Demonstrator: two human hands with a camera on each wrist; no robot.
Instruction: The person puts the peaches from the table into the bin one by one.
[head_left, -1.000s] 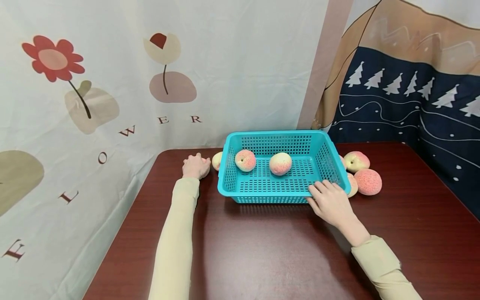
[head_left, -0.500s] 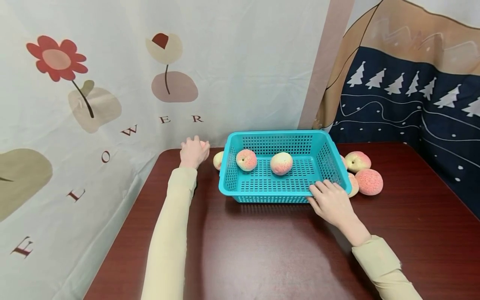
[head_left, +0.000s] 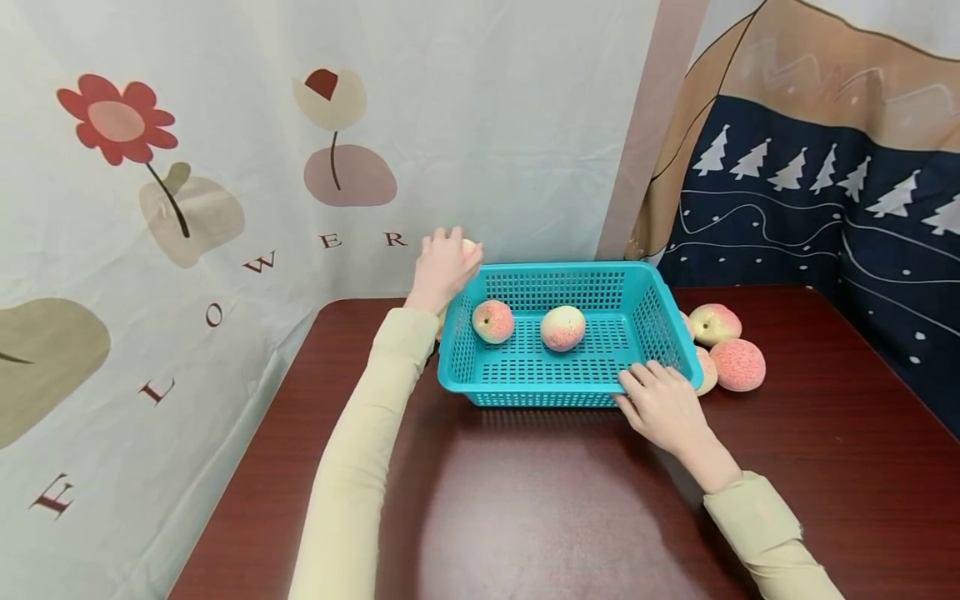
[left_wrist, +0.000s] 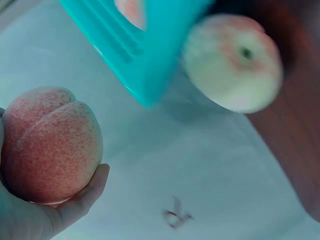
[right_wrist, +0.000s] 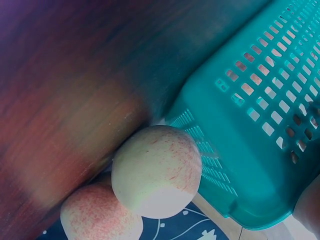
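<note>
While a turquoise, rectangular, perforated plastic basket (head_left: 555, 389) is gripped on its near rim, toward the right corner, by the right hand (head_left: 663, 408), a round, pink-speckled, matte-skinned peach (left_wrist: 52, 147) is held by the left hand (head_left: 446, 268) near the basket's far left corner. Left fingers: clamped round the peach. Right fingers: hooked over the rim, with the thumb on its outer side. The held peach appears to be raised clear of the dark red-brown, wood-grained table (head_left: 540, 500); whether it is over the basket's opening or just outside cannot be told.

Handling (judged by eye only): a light, fairly firm load is expected, with little slip given the matte skin. Bruising should be allowed for if the fruit is real, which cannot be settled here. Hold is best taken around the widest girth, with pressure spread.

Orientation: no marked long axis is shown by the nearly round held peach. Its crease is seen to run from upper right to lower left in the left wrist view. The basket's long axis is laid left to right in the head view.

Surroundings: a pink peach (head_left: 492, 322) and a pale yellow peach (head_left: 562, 327) are contained in the basket, apart. A cream, red-tinged peach (left_wrist: 232, 62) is noted outside its left end, and a cluster of peaches (head_left: 738, 365) beside its right end.
</note>
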